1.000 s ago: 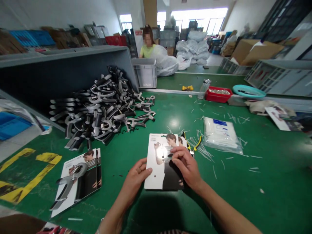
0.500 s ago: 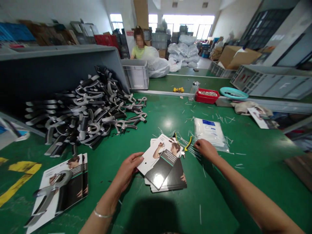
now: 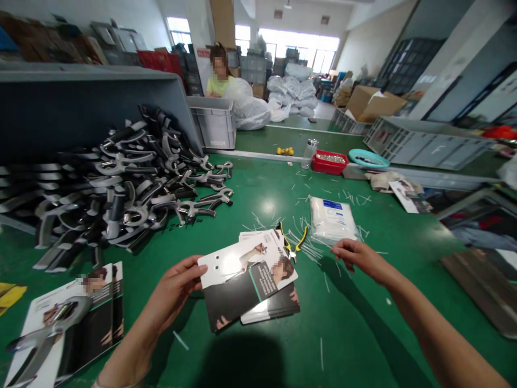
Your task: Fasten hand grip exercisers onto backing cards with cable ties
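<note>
Over the counter (image 3: 258, 180) at six o'clock, I observe the printed card (image 3: 242, 283) turned further sideways, pinched by my left hand (image 3: 175, 288), my curled right hand (image 3: 357, 256), grip unclear, at four o'clock, and two holes (image 3: 217, 267) exposed, apparently accessible.

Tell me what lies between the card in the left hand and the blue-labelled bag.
In the head view, yellow-handled pliers and a scatter of thin white strips lie on the green table between the card and the bag.
</note>
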Available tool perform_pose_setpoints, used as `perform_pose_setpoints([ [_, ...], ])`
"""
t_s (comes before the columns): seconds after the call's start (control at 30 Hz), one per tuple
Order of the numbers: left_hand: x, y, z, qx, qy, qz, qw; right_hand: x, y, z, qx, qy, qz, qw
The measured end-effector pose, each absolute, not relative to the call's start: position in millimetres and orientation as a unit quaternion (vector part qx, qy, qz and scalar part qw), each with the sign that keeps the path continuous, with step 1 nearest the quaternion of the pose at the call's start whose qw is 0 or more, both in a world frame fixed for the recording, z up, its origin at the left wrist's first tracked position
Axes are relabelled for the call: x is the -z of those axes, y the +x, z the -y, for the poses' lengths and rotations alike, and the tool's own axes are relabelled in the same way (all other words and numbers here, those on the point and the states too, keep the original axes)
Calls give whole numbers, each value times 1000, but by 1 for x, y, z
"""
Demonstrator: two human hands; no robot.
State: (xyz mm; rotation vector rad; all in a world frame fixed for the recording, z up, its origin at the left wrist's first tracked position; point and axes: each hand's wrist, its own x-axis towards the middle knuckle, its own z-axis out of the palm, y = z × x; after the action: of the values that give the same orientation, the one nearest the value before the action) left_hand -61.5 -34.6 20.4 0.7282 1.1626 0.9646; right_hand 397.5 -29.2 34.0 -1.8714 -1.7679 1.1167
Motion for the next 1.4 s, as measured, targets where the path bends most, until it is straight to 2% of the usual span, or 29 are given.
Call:
perform_pose_setpoints([
  [0.1,-13,-58,33,-395,353,-506,680,-41,359,37,-532,-567,570,267],
  [0.33,13,-52,26,-417,362,-493,673,-32,255,10,-639,-459,520,331],
  [0.43,18,-59,24,-427,355,-495,668,-30,221,-4,-625,-423,547,363],
  [0.57,25,-62,23,-438,349,-475,679,-23,179,-15,-491,-430,631,419],
  [0.7,38,-63,28,-481,315,-462,676,-7,153,-15,-397,-443,705,385],
  [0.9,57,-54,39,-556,246,-447,656,-4,149,-14,-419,-433,718,349],
  [1.17,46,-36,16,-529,263,-450,670,-36,157,-29,-373,-425,752,340],
  [1.4,63,-35,21,-536,267,-425,679,-15,157,-27,-316,-414,809,273],
])
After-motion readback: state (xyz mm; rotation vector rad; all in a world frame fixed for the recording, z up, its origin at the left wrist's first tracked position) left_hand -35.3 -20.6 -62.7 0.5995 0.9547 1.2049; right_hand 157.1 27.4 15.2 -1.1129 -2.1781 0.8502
